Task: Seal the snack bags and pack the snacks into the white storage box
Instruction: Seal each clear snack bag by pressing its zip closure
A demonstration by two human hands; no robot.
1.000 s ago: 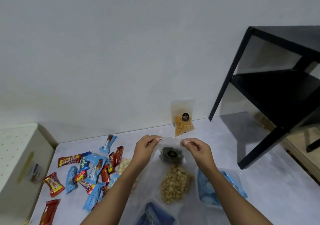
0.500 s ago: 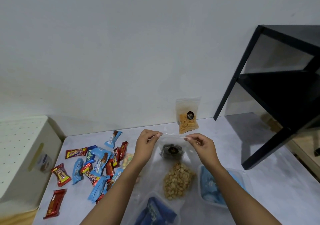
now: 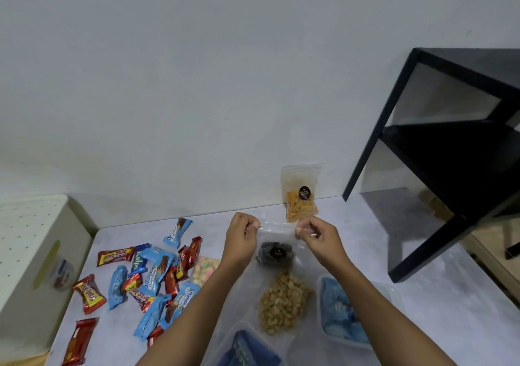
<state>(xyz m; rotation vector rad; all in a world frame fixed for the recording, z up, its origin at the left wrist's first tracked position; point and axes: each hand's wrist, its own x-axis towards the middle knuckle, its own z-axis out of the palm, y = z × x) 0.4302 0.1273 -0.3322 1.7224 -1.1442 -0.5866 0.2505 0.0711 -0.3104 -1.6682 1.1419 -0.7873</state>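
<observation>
The left hand and the right hand are each pinching one end of the top strip of a clear zip bag. The thumb and curled fingers of each hand are holding that strip stretched between them above the table. The bag is trailing back toward the person, showing a round black sticker and a heap of pale round snacks.

Beyond the hands, a second bag of orange sticks is standing against the wall. Wrapped chocolate bars in red and blue are lying scattered on the left of the table, with a small packet of pastel snacks at their right edge. The white storage box, its top perforated, is sitting just beside the table's left edge. Two clear tubs of blue packets are sitting near the person, one of them right of the bag. A black shelf unit is standing at the table's far right corner.
</observation>
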